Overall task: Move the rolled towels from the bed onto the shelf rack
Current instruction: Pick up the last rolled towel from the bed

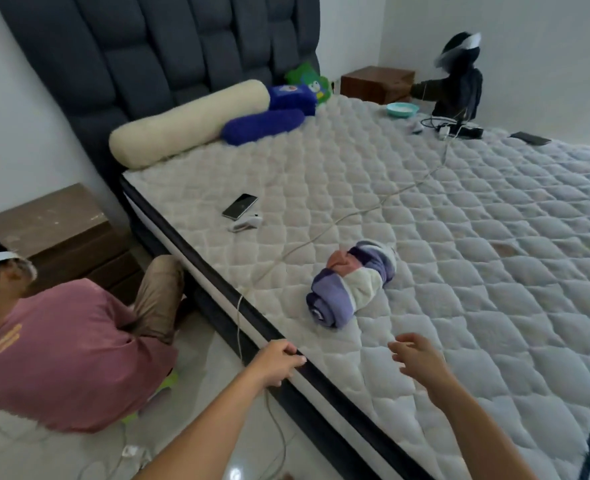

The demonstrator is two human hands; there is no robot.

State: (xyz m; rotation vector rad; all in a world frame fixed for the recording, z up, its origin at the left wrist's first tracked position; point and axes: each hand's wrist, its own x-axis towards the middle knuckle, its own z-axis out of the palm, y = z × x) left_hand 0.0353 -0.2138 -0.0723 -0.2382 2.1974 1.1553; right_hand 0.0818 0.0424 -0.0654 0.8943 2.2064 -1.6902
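No legible text or labels.

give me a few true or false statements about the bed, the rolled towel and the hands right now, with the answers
1. One rolled towel lies on the mattress. True.
2. The right hand holds the towel. False: it hovers open above the mattress, short of the towel.
3. The left hand rests on the mattress edge. True.
4. A phone lies on top of the towel. False: it lies apart on the mattress, nearer the headboard.
5. A cream bolster lies by the headboard. True.
6. The shelf rack stands beside the towel. False: no rack is in view.
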